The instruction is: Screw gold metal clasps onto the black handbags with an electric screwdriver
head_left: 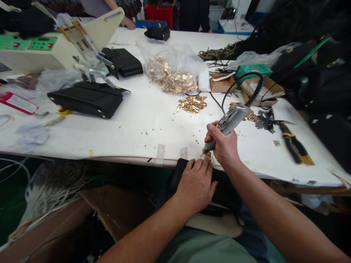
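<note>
My right hand (226,144) is wrapped round a grey electric screwdriver (233,118), tilted so its tip points down and to the left. That tip is close to a small gold metal fitting (210,156) at the table's front edge; whether it touches cannot be made out. Beside the fitting, my left hand (196,182) lies flat with fingers stretched out over a black bag (179,170) across my lap. My fingertips are nearest the gold piece, and much of the bag is hidden under my hand and arms.
Gold fittings (192,105) lie in a pile, with more in a clear plastic bag (175,73) behind. Yellow-and-black pliers (296,144) rest at the right. Black bags (87,98) and a machine (52,49) stand at the left. Other people are across the table (131,128).
</note>
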